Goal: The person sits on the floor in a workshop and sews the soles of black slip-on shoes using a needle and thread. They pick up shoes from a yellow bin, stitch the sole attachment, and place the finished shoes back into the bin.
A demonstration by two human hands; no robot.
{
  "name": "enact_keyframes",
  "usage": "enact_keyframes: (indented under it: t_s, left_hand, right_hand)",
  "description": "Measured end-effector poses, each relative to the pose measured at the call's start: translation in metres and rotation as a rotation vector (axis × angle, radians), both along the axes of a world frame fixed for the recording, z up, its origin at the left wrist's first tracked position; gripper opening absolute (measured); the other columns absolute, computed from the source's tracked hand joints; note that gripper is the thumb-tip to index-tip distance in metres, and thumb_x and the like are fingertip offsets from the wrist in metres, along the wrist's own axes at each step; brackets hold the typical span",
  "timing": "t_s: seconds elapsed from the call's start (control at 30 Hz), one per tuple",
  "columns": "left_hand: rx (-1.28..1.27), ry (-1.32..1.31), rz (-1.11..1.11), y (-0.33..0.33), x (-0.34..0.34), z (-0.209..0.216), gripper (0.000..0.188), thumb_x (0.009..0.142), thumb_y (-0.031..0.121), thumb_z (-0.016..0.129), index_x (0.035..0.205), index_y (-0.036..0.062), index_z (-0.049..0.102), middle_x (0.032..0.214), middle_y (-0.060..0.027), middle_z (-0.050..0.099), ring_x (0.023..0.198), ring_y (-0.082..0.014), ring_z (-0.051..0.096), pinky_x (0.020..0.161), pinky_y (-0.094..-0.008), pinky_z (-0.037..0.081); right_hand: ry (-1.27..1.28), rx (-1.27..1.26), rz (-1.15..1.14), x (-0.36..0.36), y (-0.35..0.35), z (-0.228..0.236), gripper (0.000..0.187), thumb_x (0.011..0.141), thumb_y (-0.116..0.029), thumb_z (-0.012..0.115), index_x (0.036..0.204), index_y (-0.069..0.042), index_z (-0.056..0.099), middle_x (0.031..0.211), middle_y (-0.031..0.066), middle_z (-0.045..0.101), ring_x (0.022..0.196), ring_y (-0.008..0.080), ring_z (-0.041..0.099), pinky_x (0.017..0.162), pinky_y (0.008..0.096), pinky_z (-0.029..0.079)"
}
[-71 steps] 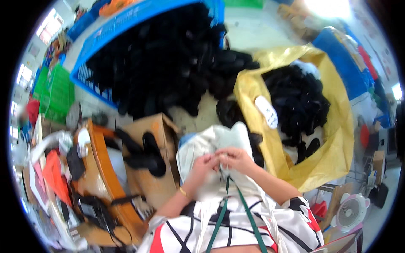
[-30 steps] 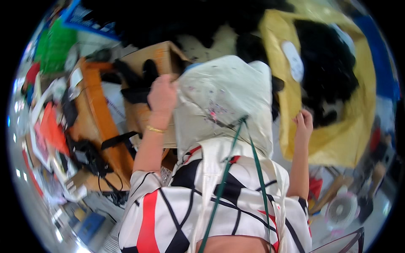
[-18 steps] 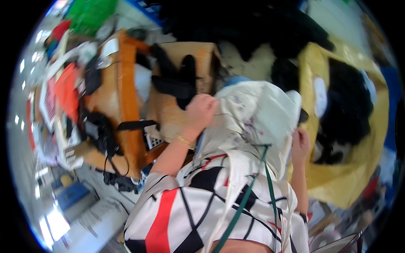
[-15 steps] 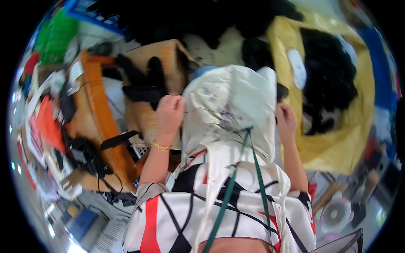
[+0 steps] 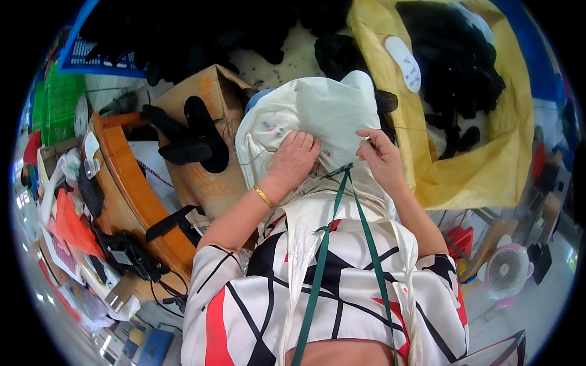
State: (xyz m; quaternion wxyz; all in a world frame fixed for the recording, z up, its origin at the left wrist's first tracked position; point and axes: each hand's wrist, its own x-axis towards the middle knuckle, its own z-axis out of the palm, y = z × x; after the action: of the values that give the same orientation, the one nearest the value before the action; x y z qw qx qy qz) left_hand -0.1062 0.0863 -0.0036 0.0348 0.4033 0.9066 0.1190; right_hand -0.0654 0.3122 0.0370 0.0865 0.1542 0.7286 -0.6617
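Note:
A white apron point(image 5: 336, 107), with coloured thread scraps stuck to it, covers my lap. Fingers bent and held together, my left hand point(image 5: 293, 160) rests on the apron; whatever lies under its fingertips is hidden. My right hand point(image 5: 383, 160) is raised over the apron's right side, thumb and forefinger pinched around a small dark bit too tiny to name. Between the hands, a small dark metal tool, perhaps thread snips point(image 5: 337, 171), hangs on a green cord point(image 5: 329, 232). Left of my lap, several black shoe-shaped pieces point(image 5: 204, 137) lie on a cardboard box point(image 5: 213, 189).
To the right stands a big yellow sack point(image 5: 476, 183) with black pieces and a white sole-shaped card point(image 5: 403, 63). More black items point(image 5: 201, 30) are heaped ahead. An orange-brown wooden edge point(image 5: 131, 183) is at left, a white-and-pink fan point(image 5: 508, 268) at lower right.
Both hands have come inward from the two sides of the apron to above its middle. The whole view has shifted, so the box and sack appear further left.

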Motion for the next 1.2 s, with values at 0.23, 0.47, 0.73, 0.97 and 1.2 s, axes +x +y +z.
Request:
enact_keyframes:
  t_s: [0.23,0.47,0.73,0.97,1.2]
  left_hand:
    - [0.066,0.046,-0.068,-0.030,-0.062,0.021,0.009,0.074,0.021,0.070,0.073,0.0137,0.064,0.070,-0.0038,0.057,0.068,-0.0240,0.057,0.066,-0.0398,0.043]
    - [0.498,-0.121,0.124,0.024,-0.070,0.077,0.013,0.086,0.011,0.068,0.097,0.0045,0.071,0.093,-0.0098,0.063,0.089,-0.0249,0.058,0.082,-0.0357,0.046]
    - [1.365,-1.411,0.655,0.070,-0.018,0.049,0.009,0.092,0.009,0.065,0.097,0.0027,0.069,0.104,-0.0052,0.065,0.072,-0.0108,0.055,0.065,-0.0235,0.047]
    - [1.662,-1.557,0.664,0.048,-0.086,0.080,0.019,0.099,0.018,0.054,0.085,0.0055,0.057,0.071,0.0006,0.055,0.045,-0.0066,0.037,0.040,-0.0230,0.036]
    - [1.631,-0.302,0.772,-0.026,-0.205,0.115,0.014,0.100,0.014,0.049,0.107,0.0030,0.054,0.057,0.0017,0.041,0.044,-0.0060,0.036,0.041,-0.0187,0.035]
  right_hand:
    - [0.053,-0.187,-0.110,0.008,0.015,0.001,0.025,0.094,-0.004,0.058,0.118,-0.001,0.054,0.081,0.0056,0.066,0.072,0.0086,0.063,0.069,0.0228,0.052]
    - [-0.078,-0.587,-0.181,-0.012,-0.011,0.012,0.017,0.099,-0.019,0.056,0.096,-0.003,0.058,0.080,0.0048,0.066,0.067,0.0089,0.062,0.063,0.0218,0.052]
    - [-0.200,-0.901,-0.037,-0.018,-0.004,0.001,0.021,0.098,-0.026,0.058,0.095,-0.005,0.060,0.077,0.0039,0.066,0.060,0.0090,0.060,0.054,0.0209,0.048]
    - [0.064,-0.279,-0.265,-0.029,0.051,-0.019,0.016,0.095,-0.018,0.061,0.106,-0.006,0.061,0.087,-0.0017,0.061,0.070,0.0050,0.058,0.059,0.0203,0.047]
    - [0.238,0.325,-0.189,-0.079,0.090,-0.120,0.026,0.085,-0.010,0.067,0.109,-0.001,0.061,0.112,0.0140,0.062,0.100,0.0271,0.061,0.087,0.0337,0.050]
